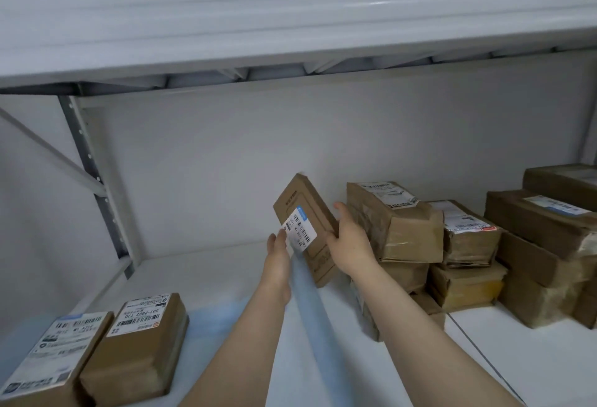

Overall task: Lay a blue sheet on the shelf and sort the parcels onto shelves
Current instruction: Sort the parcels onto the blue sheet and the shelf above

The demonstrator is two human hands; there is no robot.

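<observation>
We look into a bay of white metal shelving. The upper shelf [290, 18] crosses the top of our view, its glossy front edge catching soft streaks of light, with folded ribs [239, 73] under it. Behind, a plain pale grey wall [226, 154] closes the bay. At the left a perforated grey upright [93, 180] rises from the lower shelf [200, 264] to the upper one, and a slim diagonal brace [48, 151] meets it. Another upright [588, 122] shows at the far right edge.
</observation>
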